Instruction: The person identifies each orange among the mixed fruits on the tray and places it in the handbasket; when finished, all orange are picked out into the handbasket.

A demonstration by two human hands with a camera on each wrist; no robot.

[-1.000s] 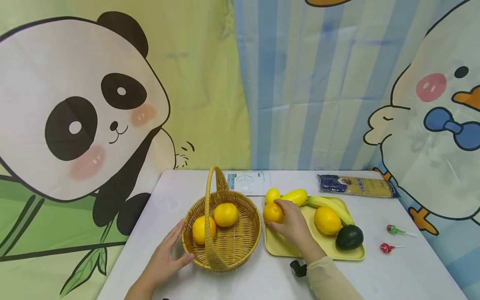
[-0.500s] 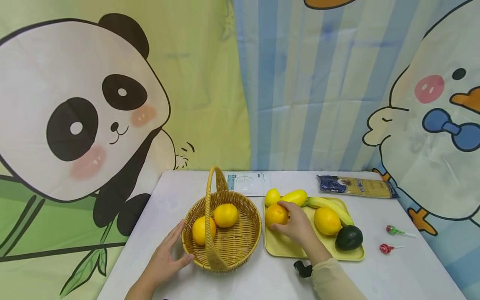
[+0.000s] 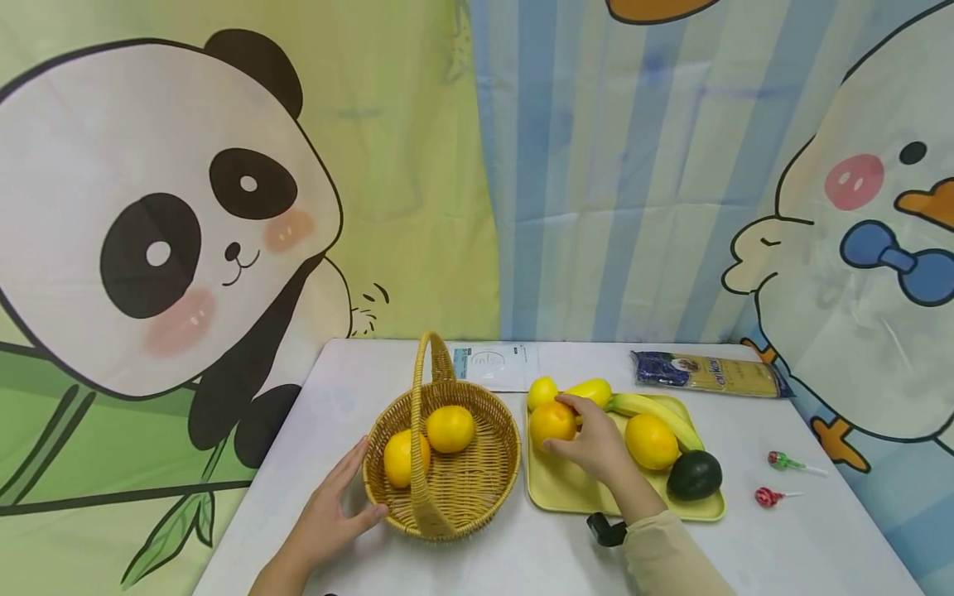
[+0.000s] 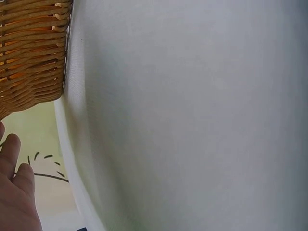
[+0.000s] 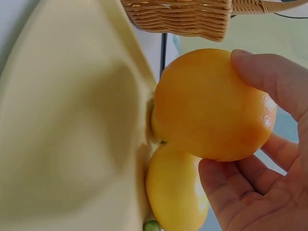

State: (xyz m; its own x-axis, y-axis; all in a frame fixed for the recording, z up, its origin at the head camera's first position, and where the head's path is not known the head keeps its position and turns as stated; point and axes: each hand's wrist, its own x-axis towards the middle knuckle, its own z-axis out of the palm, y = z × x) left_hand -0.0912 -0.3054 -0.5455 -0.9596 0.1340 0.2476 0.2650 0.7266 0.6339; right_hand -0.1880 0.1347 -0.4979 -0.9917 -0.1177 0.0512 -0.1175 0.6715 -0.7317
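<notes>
The right hand (image 3: 599,447) grips an orange fruit (image 3: 552,423) over the left part of the yellow tray (image 3: 570,495). In the right wrist view, thumb and fingers hold the orange fruit (image 5: 211,106) from opposite sides, with a yellow fruit (image 5: 174,187) beside it. At the wicker basket (image 3: 488,505), the left hand (image 3: 328,513) touches the left rim with fingers spread. Two orange-yellow fruits (image 3: 450,429) lie in the basket. The left wrist view shows part of the left hand (image 4: 17,192) below the basket wall (image 4: 33,57).
On the tray are a lemon (image 3: 542,391), a banana (image 3: 656,412), another orange fruit (image 3: 651,441) and a dark green fruit (image 3: 694,475). Behind it lies a pasta packet (image 3: 711,374); two lollipops (image 3: 768,497) lie at right. A black object (image 3: 607,531) is near the right wrist.
The right hand has shifted slightly to the right with the orange fruit, away from the basket. The left hand and the basket stay about where they were.
</notes>
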